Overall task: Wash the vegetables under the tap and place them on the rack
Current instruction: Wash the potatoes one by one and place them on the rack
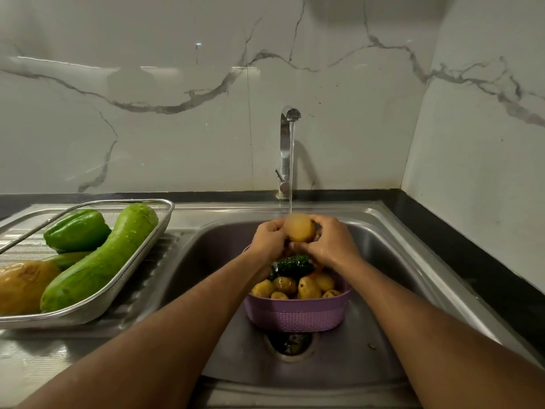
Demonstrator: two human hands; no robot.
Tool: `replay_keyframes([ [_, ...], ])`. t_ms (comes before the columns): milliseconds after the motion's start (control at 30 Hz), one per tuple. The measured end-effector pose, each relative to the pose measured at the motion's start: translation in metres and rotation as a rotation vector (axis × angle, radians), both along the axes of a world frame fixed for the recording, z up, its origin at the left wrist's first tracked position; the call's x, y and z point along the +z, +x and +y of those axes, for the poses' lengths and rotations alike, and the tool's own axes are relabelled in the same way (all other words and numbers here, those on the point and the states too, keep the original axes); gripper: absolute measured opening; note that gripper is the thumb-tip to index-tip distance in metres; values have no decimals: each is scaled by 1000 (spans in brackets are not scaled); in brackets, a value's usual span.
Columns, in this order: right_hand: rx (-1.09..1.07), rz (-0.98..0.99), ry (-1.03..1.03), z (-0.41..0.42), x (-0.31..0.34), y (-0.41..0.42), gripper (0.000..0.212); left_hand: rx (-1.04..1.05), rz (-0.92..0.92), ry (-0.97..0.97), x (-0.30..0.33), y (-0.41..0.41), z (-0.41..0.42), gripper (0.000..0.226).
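We count: one round yellow-brown potato (300, 230), wet, under chrome tap (286, 149) stream; left hand (269, 239), right hand (331, 242) fingers curled gripping it. Purple plastic basket (296, 315): seven small potatoes (308, 287). Steel mesh rack (147, 261): two green gourds (100, 261).

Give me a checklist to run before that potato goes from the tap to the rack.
1. Water running on the potato: ok, the stream from the tap lands on it.
2. Hold secure: ok, left hand and right hand both grip it.
3. Potato fully clean: cannot tell, the underside is hidden by the fingers.
4. Room on the rack: ok, bare mesh shows near its right rim beside the long green gourd.
5. Path leftward to the rack: ok, nothing stands between.
6. More to wash: ok, the purple basket holds potatoes.
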State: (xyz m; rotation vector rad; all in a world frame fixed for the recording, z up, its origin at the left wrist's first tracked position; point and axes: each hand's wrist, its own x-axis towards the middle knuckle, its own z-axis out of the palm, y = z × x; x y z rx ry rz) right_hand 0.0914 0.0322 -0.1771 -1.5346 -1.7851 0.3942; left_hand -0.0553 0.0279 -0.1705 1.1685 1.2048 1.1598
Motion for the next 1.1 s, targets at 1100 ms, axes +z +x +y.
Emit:
replay_keyframes([
  [1100,-8,-80,77,-9,14,-5,38,166,-25,111,-5,3,8,29],
])
